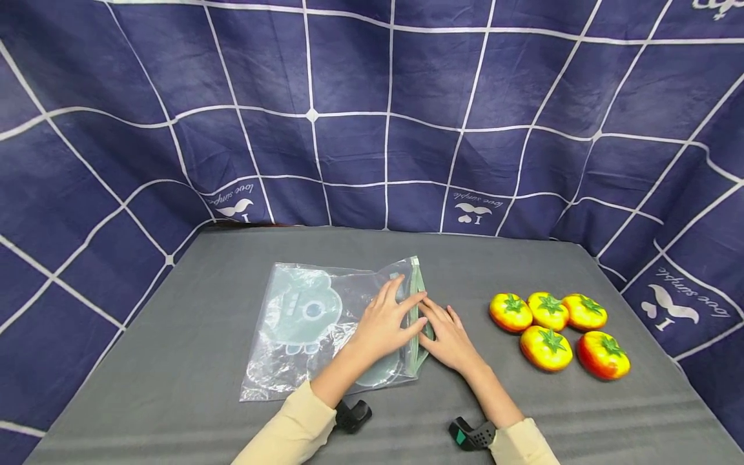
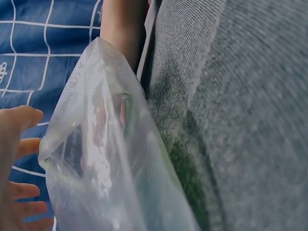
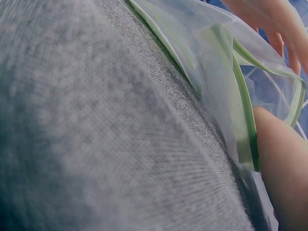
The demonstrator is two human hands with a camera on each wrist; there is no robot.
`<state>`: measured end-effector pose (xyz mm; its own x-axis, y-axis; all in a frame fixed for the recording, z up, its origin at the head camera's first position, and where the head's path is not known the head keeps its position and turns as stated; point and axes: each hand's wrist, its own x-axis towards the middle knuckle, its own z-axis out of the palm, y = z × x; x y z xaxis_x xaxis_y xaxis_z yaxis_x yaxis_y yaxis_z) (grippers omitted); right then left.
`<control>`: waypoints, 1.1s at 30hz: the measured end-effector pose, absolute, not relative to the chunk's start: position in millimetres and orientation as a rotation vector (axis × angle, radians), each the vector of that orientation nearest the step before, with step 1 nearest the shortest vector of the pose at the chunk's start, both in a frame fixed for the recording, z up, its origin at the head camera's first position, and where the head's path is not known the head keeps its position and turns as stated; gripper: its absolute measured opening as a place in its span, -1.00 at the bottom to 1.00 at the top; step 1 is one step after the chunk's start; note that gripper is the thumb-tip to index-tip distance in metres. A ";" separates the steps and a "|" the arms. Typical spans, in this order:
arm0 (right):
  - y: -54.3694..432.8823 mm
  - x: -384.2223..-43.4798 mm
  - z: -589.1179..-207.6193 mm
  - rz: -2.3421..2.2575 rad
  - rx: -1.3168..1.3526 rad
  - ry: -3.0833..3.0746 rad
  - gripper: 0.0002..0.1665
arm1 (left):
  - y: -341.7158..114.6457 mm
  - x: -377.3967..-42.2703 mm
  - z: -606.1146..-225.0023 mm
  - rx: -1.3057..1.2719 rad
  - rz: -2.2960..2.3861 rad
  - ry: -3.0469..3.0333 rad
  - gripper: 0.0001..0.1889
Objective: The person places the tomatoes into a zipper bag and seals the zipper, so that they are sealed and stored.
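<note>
A clear plastic zip bag [image 1: 349, 290] with a pale green cartoon print lies flat on the grey surface. Its green-edged mouth [image 1: 415, 310] faces right and stands parted, as the right wrist view also shows. My left hand [image 1: 378, 326] reaches over the bag near the mouth, fingers spread; in the left wrist view one fingertip [image 2: 32, 146] touches the raised plastic. At the mouth, from the right side, is my right hand [image 1: 449, 339], with fingers extended and its thumb [image 3: 279, 149] against the green strip. Plastic partly covers its fingertips.
Several red-and-yellow toy fruits with green leafy tops, perhaps tomatoes or persimmons [image 1: 546, 347], sit in a group to the right of the bag. A blue checked cloth [image 1: 349, 148] hangs behind the grey tabletop [image 1: 192, 361] and along its sides.
</note>
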<state>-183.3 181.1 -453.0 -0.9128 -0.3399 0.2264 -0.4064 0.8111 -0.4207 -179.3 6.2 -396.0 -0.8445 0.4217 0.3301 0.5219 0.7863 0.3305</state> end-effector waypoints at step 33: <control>183.1 -182.0 -457.0 0.663 0.596 -2.927 -0.21 | 14.6 -174.0 -388.9 -0.576 -0.619 -2.769 -0.54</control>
